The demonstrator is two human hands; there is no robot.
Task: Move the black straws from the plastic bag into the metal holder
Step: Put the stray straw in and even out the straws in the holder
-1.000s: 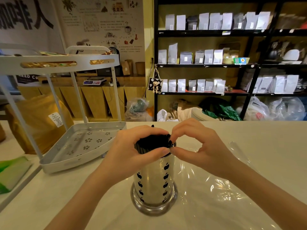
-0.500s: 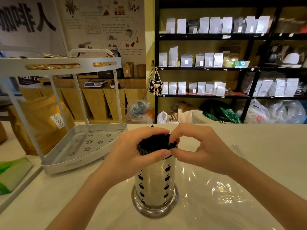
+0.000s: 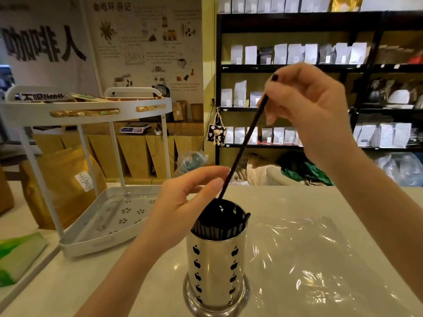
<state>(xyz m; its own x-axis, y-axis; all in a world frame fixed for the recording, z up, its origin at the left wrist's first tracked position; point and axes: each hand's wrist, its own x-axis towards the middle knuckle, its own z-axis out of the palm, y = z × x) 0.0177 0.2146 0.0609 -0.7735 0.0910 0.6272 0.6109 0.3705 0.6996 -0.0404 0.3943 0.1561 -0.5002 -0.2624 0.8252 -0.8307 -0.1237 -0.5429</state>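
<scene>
A shiny metal holder (image 3: 216,268) with apple-shaped cut-outs stands on the pale counter, packed with a bundle of black straws (image 3: 219,221). My right hand (image 3: 306,106) is raised well above it and pinches the top end of a single black straw (image 3: 245,145), which slants down so its lower tip sits at the holder's far rim. My left hand (image 3: 180,207) hovers at the holder's left rim, fingers apart and curled, holding nothing. The clear plastic bag (image 3: 304,259) lies flat on the counter to the right of the holder.
A white two-tier metal rack (image 3: 109,216) stands on the counter to the left, its lower tray perforated. A green packet (image 3: 16,255) lies at the far left. Black shelves of pouches (image 3: 297,53) fill the background behind the counter.
Both hands were cupped over the straw tops at the holder. My right hand has since risen high with one straw, and my left hand has opened and shifted left of the rim.
</scene>
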